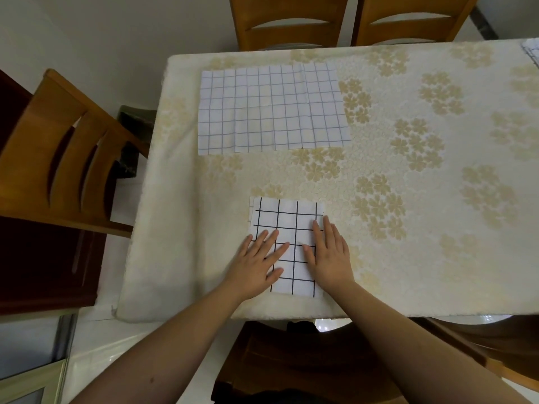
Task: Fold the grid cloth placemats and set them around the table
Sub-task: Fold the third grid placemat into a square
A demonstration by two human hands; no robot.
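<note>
So one folded placemat [287,246] is being pressed flat at lower centre of the tabletop [437,258] by left hand [256,263] and right hand [331,255], fingers spread. Unfolded placemat [272,109], upper left, probably gets folded next.

I am in a home dining room: my table [437,258] wears a floral cream tablecloth [408,141], with wooden dining chairs [288,21] drawn up on a pale tiled floor [96,339].
</note>
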